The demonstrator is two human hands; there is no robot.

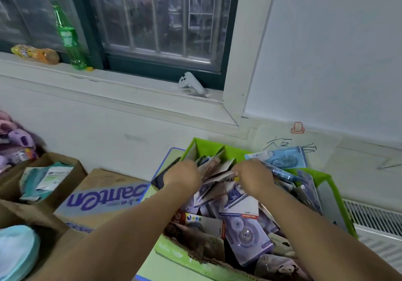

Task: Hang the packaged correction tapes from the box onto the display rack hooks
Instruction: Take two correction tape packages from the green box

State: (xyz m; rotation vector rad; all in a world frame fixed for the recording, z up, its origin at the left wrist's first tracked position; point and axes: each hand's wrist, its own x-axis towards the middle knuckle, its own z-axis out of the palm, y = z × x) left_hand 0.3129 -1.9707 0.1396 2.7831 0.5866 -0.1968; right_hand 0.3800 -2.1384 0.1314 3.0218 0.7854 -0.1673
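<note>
At the far end of the green box [326, 178], the fingers of the right hand [253, 177] pinch the edge of one of the packaged correction tapes [245, 232], apparently between thumb and forefinger. The left hand [182, 175] sits near it, knuckles up, fingers buried among upright packs; whether they grasp anything cannot be told. Other packs lie heaped in the box. A blue pack [280, 157] rests on the far right rim. A printed cardboard carton [104, 200] stands left of the box. A green bottle [67, 36] stands on the far windowsill [130, 80].
</note>
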